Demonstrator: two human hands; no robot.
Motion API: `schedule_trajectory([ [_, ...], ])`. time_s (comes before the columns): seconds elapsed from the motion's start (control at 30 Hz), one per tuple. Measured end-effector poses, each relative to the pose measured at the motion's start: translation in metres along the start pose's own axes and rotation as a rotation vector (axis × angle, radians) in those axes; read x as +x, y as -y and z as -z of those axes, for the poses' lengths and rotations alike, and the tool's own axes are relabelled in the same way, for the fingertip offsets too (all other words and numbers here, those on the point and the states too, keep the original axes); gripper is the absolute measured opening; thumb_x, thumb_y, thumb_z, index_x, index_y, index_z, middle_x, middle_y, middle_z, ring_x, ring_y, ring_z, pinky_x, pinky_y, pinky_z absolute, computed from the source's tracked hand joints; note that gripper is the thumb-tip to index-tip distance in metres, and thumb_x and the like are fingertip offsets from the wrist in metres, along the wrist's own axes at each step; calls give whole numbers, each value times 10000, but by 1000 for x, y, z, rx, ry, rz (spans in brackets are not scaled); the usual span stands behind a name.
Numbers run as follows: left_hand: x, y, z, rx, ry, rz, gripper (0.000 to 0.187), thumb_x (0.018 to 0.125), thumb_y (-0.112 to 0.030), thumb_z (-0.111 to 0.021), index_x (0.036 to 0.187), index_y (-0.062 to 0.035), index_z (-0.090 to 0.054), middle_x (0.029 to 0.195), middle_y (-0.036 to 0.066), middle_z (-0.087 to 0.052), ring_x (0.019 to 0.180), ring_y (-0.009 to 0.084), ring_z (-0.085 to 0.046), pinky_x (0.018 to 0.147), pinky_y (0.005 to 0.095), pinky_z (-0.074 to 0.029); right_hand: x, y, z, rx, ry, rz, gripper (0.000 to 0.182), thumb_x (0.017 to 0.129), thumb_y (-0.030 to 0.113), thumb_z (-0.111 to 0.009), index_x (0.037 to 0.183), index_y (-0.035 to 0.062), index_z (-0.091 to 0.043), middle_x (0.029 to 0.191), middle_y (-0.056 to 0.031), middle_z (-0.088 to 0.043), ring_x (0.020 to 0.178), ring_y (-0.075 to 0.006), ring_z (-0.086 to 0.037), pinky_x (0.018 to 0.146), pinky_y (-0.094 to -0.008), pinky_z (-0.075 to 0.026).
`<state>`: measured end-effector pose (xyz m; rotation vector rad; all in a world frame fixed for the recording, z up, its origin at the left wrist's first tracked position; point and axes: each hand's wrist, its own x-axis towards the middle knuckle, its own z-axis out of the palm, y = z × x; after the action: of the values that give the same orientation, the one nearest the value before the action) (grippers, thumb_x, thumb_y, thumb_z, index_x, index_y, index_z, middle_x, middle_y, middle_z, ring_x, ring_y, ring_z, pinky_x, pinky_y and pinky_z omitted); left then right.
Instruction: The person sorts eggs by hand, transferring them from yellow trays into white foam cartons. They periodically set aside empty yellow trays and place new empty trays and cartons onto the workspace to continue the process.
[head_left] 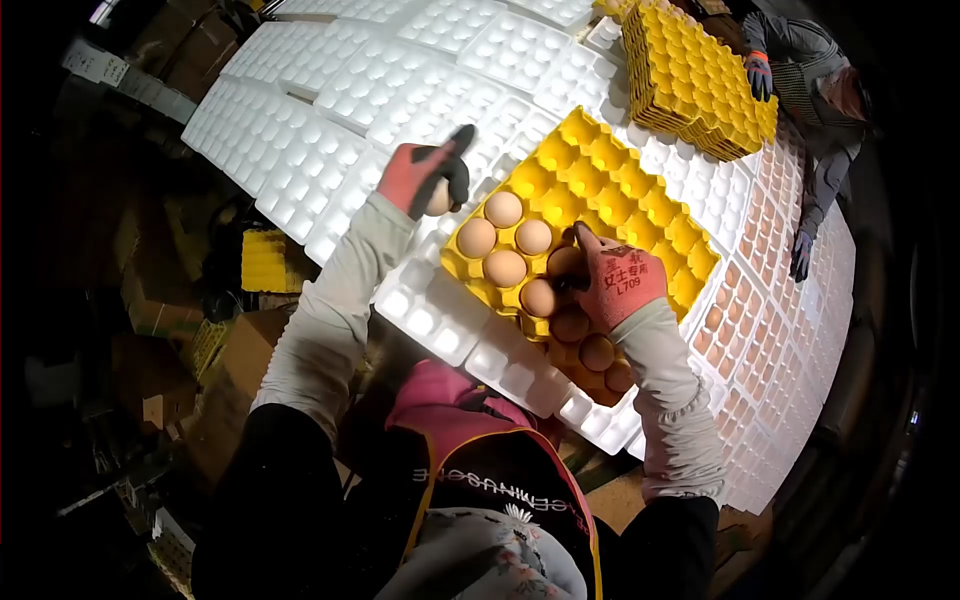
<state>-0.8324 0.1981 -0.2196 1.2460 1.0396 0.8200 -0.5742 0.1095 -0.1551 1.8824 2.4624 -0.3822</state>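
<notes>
My left hand [423,180], in a red glove with dark fingers, is closed on a brown egg [438,199] above the white trays, its index finger pointing out. A yellow egg tray [640,200] lies in front of me, with several brown eggs [505,268] in its near-left cups. My right hand [612,275], gloved the same way with printing on the back, reaches over this tray. Its fingers and thumb are around another egg [566,262], partly hidden by the hand. More eggs [597,352] sit in a row beside my right wrist.
White moulded trays [300,150] cover the wide table. A stack of yellow trays [690,80] stands at the far right, with another person's gloved hand [759,77] on it. Egg-filled white trays [735,320] lie to the right. Cardboard boxes [235,370] are on the left.
</notes>
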Motion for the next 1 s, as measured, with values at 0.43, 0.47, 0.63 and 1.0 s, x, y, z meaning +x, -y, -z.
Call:
schedule_trajectory([
  [0.43,-16,-35,21,-367,7,-46,393,808,-112,-600,1178,1,-527,955,125,-611,647,183,-607,465,305,-514,40,-25,-17,581,-194,316,320,786,279,-640,1060,113,-644,1219,-135,-503,780,-225,-591,640,-350,-489],
  [0.47,-18,-38,20,-194,40,6,342,821,-157,-595,1119,9,-572,974,104,-597,695,121,-588,485,229,-473,44,6,-1,172,-54,171,313,740,304,-671,995,123,-666,1158,-123,-515,815,-251,-604,657,-371,-496],
  [0.63,-31,-38,-31,1427,175,25,527,602,-521,-725,929,-119,-630,1178,147,-502,849,309,-613,767,380,-480,54,19,9,-179,160,111,352,711,436,-674,884,130,-688,1056,-106,-527,853,-260,-616,661,-386,-498],
  [1.0,-59,-62,-73,-808,541,157,536,921,-319,-481,1319,14,-346,1025,96,-546,734,185,-542,620,290,-468,-164,-100,-78,3051,-530,135,609,774,587,-474,1024,48,-607,1212,-239,-491,605,-291,-557,446,-358,-451],
])
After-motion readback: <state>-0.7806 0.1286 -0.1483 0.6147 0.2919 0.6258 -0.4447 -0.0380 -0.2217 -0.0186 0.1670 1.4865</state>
